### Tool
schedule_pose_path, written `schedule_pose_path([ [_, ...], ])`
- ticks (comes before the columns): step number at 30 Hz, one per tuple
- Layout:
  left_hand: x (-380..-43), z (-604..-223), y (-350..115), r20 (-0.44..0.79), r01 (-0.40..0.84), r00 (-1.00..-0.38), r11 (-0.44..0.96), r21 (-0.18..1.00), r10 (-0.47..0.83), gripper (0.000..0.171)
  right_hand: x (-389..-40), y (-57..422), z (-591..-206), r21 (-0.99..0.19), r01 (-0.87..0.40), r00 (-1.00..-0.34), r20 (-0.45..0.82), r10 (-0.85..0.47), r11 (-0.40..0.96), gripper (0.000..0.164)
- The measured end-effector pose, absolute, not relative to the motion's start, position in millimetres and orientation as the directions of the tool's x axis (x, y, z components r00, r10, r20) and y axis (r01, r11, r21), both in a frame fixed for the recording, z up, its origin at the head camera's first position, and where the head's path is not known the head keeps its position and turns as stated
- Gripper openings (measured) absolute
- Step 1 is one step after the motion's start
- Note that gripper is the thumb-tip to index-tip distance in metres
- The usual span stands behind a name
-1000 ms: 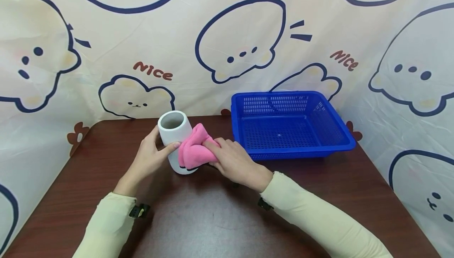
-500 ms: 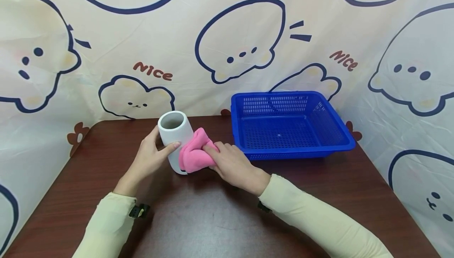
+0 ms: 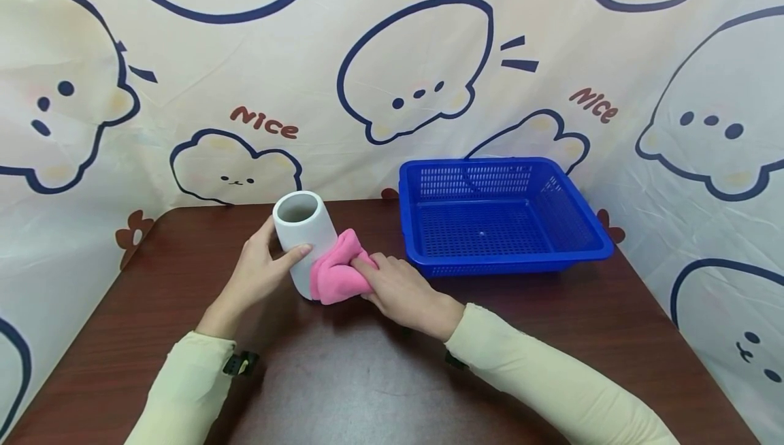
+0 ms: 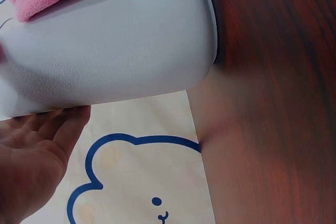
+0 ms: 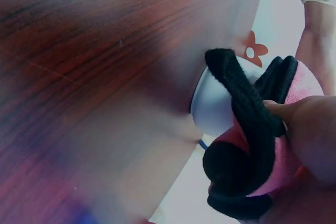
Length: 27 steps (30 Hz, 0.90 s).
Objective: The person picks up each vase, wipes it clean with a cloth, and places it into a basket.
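A white vase (image 3: 308, 233) with a round mouth stands on the brown table, leaning slightly in the head view. My left hand (image 3: 258, 269) grips its left side, thumb across the front and fingers behind. In the left wrist view, those fingers lie along the vase's smooth wall (image 4: 121, 45). My right hand (image 3: 407, 297) pinches a bunched pink cloth (image 3: 338, 277) against the vase's lower right side. Black edging (image 5: 249, 114) on the cloth shows in the right wrist view, with the vase's base partly hidden behind it.
A blue perforated plastic basket (image 3: 502, 256) stands at the back right of the table (image 3: 380, 384), beyond my right hand. A cream curtain (image 3: 367, 43) with cartoon drawings hangs behind the table and along both sides.
My right hand has slid the pink cloth a little down the vase's right side, toward its base. The left hand, the vase and the basket have stayed in place.
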<state>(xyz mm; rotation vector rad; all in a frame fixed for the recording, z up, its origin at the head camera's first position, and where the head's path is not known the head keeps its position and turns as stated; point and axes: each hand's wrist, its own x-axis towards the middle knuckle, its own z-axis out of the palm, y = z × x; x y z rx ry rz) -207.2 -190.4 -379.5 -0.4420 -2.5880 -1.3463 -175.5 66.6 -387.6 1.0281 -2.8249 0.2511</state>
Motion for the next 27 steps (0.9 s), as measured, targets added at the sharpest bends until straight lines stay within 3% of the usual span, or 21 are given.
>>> schedule_pose_path([
  [10, -206, -379, -190, 0.316, 0.358, -0.933, 0.536, 0.765, 0.173, 0.069, -176, 67, -395, -0.112, -0.651, -0.758, 0.154, -0.634, 0.751, 0.035],
  [27, -207, -380, -190, 0.313, 0.353, -0.935, 0.539, 0.765, 0.169, 0.069, -176, 68, -400, -0.079, -0.634, -0.773, 0.050, -0.632, 0.769, 0.042],
])
